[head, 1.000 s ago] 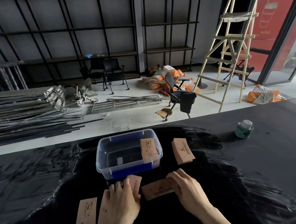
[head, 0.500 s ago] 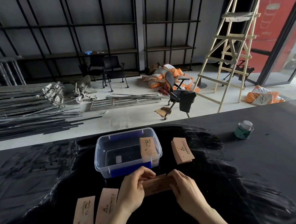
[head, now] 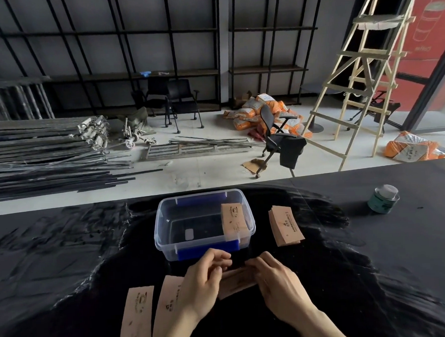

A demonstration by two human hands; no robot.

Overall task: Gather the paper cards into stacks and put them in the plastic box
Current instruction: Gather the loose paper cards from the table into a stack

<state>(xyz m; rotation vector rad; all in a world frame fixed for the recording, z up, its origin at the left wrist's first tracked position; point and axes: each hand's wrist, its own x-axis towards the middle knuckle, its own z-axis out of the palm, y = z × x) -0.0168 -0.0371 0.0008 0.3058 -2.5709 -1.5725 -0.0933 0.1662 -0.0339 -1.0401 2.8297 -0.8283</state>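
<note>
A clear plastic box [head: 165,238] with blue latches stands on the black table, with a stack of tan paper cards [head: 233,220] leaning at its right end. Just in front of the box, my left hand [head: 203,285] and my right hand [head: 276,281] both grip a small stack of cards [head: 237,281] held between them above the table. A second card stack [head: 285,224] lies to the right of the box. Two loose cards lie at the near left, one [head: 137,318] flat and one [head: 168,305] partly under my left wrist.
A green tin [head: 383,198] with a pale lid stands at the far right of the black table [head: 66,253]. Beyond the table's far edge is a floor with metal rods, chairs, sacks and a wooden ladder.
My left hand left the loose cards and joined my right hand; together they lifted and squared the small card stack in front of the box.
</note>
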